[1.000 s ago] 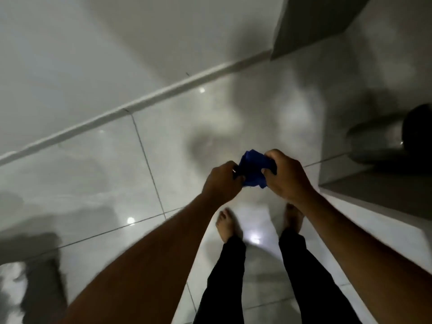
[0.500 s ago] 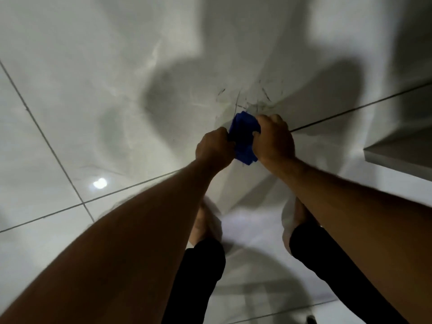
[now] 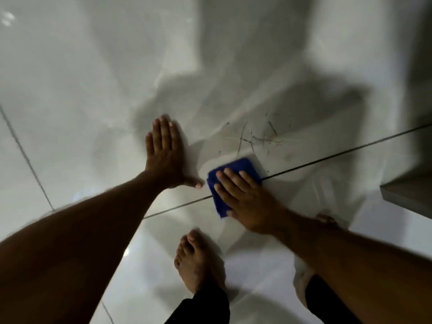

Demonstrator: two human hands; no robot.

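A folded blue cloth (image 3: 243,168) lies flat on the glossy white floor tiles (image 3: 70,113), across a dark grout line. My right hand (image 3: 243,199) presses on it with straight, spread fingers. My left hand (image 3: 164,153) rests flat on the tile just left of the cloth, fingers straight, thumb pointing toward the cloth. Dark scribbled scuff marks (image 3: 254,136) stain the tile just beyond the cloth.
My bare left foot (image 3: 194,260) stands on the tile below the hands, and the right foot (image 3: 327,220) shows behind my right forearm. A grey ledge or cabinet base (image 3: 409,197) juts in at the right edge. Grout lines cross the floor.
Both hands held the bunched cloth in the air before. Now I have crouched low, the cloth lies flat on the floor under my right hand, and my left hand has let go and rests on the tile.
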